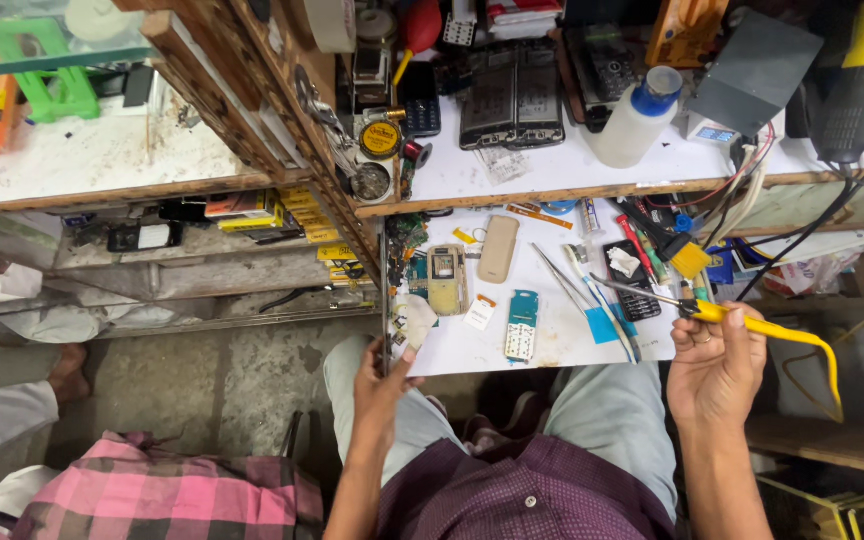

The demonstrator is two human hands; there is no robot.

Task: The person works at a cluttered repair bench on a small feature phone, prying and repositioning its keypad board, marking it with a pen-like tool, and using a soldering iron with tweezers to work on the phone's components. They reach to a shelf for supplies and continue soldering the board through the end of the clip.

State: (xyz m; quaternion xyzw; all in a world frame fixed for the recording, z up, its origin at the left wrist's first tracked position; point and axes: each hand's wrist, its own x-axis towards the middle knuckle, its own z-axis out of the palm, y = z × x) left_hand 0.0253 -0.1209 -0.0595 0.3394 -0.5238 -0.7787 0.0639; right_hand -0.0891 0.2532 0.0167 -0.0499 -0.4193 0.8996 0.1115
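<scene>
At the tabletop's near edge, the right hand closes its grip around a yellow-handled soldering iron, whose metal tip points left over the white surface. The left hand pinches a thin dark phone part, held upright just off the tabletop's left corner. Between the hands lie a teal keypad board, a beige phone and tweezers. A white bottle stands on the shelf above.
</scene>
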